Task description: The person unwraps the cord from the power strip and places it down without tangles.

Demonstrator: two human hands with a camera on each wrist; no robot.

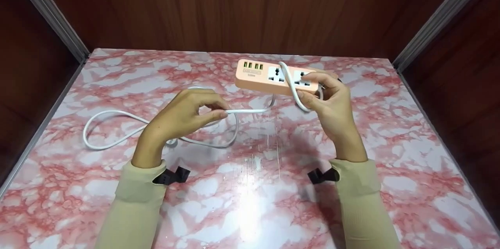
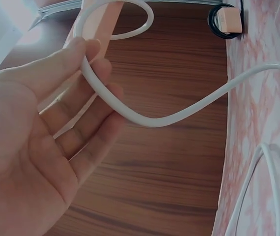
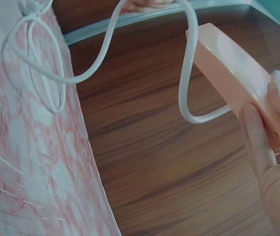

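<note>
I see the right hand gripping the peach power strip above the worktop, towards its far edge; the left hand, nearer the left edge, pinches the white cord.

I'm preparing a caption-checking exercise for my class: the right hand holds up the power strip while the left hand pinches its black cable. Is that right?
Not quite: the cable is white, not black, as the head view shows. The right hand does hold up the power strip, and the left hand does pinch the cable.
</note>
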